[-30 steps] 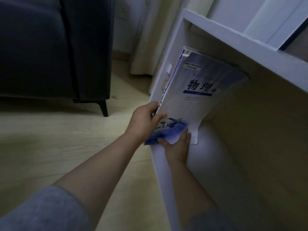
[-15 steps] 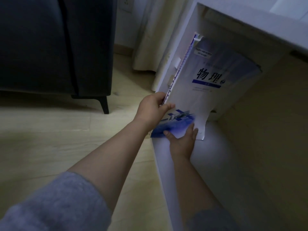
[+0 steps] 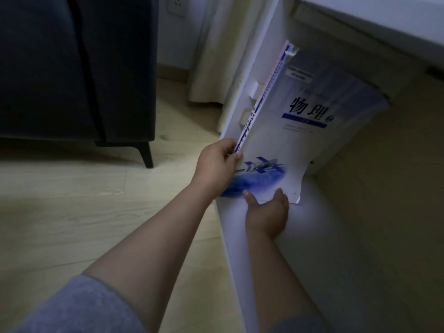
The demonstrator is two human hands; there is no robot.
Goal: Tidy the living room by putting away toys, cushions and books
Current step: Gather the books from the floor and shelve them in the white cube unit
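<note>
While I watch through the head camera, the book [image 3: 300, 140], a pale textbook with a blue picture low on its cover, sits inside the open compartment of the white shelf [image 3: 259, 44]. It stands tilted, its spine close along the shelf's left wall and its top corner leaning toward the back right of the compartment. A thin coloured strip runs up beside the spine; I cannot tell whether it belongs to this book or to another one behind it.

The left hand [image 3: 217, 164] is at the shelf's front left edge and grips the book low on the spine, fingers curled round the edge and the thumb pressed on the cover. The right hand [image 3: 266, 212] reaches in over the shelf's bottom board and holds the book's lower edge: the thumb and one fingertip lie on the front of the cover, and the other fingers are hidden behind it. Whether the book's bottom corner touches the board I cannot tell.

Left of the shelf, just beside its side wall, a cream curtain [image 3: 216, 56] hangs to the wooden floor [image 3: 72, 212]. Further left of the shelf stands a dark sofa [image 3: 72, 68] on a slim black leg [image 3: 146, 155], with a wall socket [image 3: 176, 4] between sofa and curtain. A grey sleeve [image 3: 72, 306] covers the left upper arm.
</note>
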